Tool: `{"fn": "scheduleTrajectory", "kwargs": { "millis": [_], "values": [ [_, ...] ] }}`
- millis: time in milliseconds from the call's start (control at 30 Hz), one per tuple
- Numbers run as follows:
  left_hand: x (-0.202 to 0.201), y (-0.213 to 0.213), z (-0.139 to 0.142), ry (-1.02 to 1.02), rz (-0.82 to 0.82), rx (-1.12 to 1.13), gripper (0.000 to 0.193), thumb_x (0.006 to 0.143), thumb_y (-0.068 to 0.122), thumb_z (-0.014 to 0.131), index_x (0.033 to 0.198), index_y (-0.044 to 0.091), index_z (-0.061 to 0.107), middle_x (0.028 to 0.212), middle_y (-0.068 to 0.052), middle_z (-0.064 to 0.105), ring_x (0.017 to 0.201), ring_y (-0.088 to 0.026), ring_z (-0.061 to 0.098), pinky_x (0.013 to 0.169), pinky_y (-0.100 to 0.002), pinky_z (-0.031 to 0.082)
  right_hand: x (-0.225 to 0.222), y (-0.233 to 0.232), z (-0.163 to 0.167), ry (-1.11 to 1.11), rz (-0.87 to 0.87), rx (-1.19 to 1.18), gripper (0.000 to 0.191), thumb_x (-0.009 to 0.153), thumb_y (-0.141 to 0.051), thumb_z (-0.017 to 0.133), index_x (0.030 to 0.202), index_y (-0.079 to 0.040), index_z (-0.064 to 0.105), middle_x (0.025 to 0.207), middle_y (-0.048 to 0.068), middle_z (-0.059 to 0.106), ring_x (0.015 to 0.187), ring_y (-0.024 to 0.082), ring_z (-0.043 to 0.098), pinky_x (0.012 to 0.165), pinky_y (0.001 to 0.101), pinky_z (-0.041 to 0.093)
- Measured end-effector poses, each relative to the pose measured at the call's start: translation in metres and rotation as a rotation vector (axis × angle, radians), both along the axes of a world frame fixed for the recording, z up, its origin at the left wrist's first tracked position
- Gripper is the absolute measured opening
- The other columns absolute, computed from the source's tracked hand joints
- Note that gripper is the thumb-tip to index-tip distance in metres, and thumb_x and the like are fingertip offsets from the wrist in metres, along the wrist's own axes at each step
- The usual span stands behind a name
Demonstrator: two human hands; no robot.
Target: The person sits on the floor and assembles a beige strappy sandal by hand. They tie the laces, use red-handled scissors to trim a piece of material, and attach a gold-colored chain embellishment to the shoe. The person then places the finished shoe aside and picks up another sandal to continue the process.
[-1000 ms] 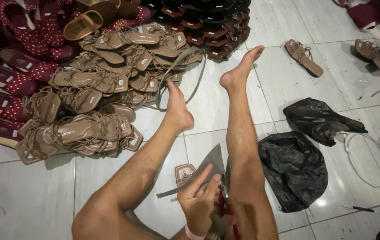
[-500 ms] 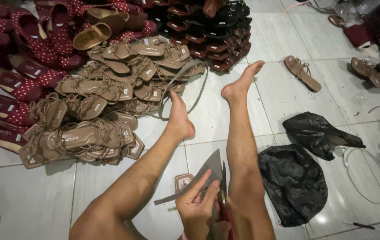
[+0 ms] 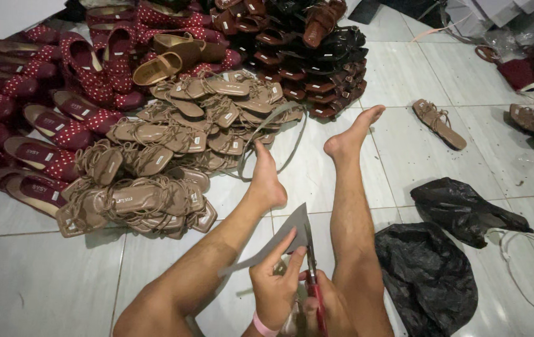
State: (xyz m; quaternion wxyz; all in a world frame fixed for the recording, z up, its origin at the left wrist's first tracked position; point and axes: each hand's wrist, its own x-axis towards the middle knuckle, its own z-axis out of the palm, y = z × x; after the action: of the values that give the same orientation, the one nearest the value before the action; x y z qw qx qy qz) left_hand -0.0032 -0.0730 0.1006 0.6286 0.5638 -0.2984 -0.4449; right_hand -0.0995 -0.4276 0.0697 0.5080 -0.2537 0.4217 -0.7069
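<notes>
I sit on a white tiled floor with both bare legs stretched out ahead. My left hand (image 3: 274, 281) pinches a grey triangular sheet of stiff material (image 3: 279, 240) near its lower edge, holding it up between my knees. My right hand (image 3: 328, 309) grips red-handled scissors (image 3: 312, 274), blades pointing up along the sheet's right edge. A pink band circles my left wrist. The lower part of my right hand is cut off by the frame's bottom edge.
A heap of tan strappy sandals (image 3: 155, 168) lies left of my feet, red dotted shoes (image 3: 42, 112) behind it, dark brown ones (image 3: 304, 56) at the back. Two black plastic bags (image 3: 429, 274) lie right of my leg. A single sandal (image 3: 438, 123) rests farther right.
The view has tilted down and closer to the hands. The grey sheet and scissors stay held in much the same place between my legs.
</notes>
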Motion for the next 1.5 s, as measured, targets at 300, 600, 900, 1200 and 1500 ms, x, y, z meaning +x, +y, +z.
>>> {"fn": "scheduleTrajectory", "kwargs": {
  "millis": [300, 600, 900, 1200, 1500],
  "values": [
    [0.008, -0.003, 0.018, -0.746, 0.194, -0.348, 0.032, 0.089, 0.007, 0.071, 0.121, 0.004, 0.074, 0.125, -0.024, 0.068, 0.084, -0.015, 0.060, 0.069, -0.029, 0.050, -0.002, -0.007, -0.008, 0.003, -0.010, -0.031, 0.103, 0.090, -0.084, 0.029, 0.165, -0.024, -0.009, 0.172, -0.012, -0.017, 0.158, 0.011, -0.015, 0.125, 0.0465, -0.009],
    [0.004, 0.000, -0.020, 0.244, 0.002, -0.061, 0.041, 0.089, 0.004, 0.074, 0.129, -0.005, 0.069, 0.094, -0.014, 0.079, 0.081, -0.011, 0.074, 0.066, -0.023, 0.055, -0.001, -0.001, -0.002, -0.042, 0.023, 0.064, 0.103, 0.084, -0.086, 0.028, 0.163, -0.031, -0.008, 0.171, -0.014, -0.015, 0.156, 0.015, -0.013, 0.122, 0.0557, -0.008],
    [-0.008, 0.005, -0.026, 0.270, 0.144, -0.004, 0.041, 0.087, 0.001, 0.075, 0.126, -0.005, 0.070, 0.092, -0.011, 0.078, 0.077, -0.010, 0.072, 0.059, -0.024, 0.058, -0.001, -0.002, -0.007, -0.021, 0.027, -0.005, 0.103, 0.087, -0.084, 0.029, 0.164, -0.026, -0.009, 0.171, -0.013, -0.015, 0.157, 0.012, -0.012, 0.123, 0.0515, -0.009],
    [-0.011, 0.006, -0.020, 0.273, 0.170, 0.035, 0.039, 0.086, 0.002, 0.075, 0.125, -0.003, 0.072, 0.092, -0.011, 0.079, 0.077, -0.011, 0.073, 0.059, -0.025, 0.060, -0.002, -0.005, -0.009, -0.020, 0.018, -0.014, 0.103, 0.087, -0.083, 0.027, 0.164, -0.025, -0.008, 0.171, -0.013, -0.015, 0.157, 0.012, -0.012, 0.123, 0.0504, -0.008],
    [-0.009, 0.008, -0.022, 0.279, 0.134, 0.050, 0.038, 0.087, 0.003, 0.074, 0.124, -0.002, 0.071, 0.090, -0.009, 0.078, 0.077, -0.011, 0.074, 0.058, -0.026, 0.061, 0.009, 0.030, 0.039, -0.048, 0.063, 0.093, 0.102, 0.083, -0.083, 0.024, 0.163, -0.030, -0.011, 0.169, -0.014, -0.018, 0.154, 0.014, -0.015, 0.120, 0.0548, -0.009]
  ]
}}
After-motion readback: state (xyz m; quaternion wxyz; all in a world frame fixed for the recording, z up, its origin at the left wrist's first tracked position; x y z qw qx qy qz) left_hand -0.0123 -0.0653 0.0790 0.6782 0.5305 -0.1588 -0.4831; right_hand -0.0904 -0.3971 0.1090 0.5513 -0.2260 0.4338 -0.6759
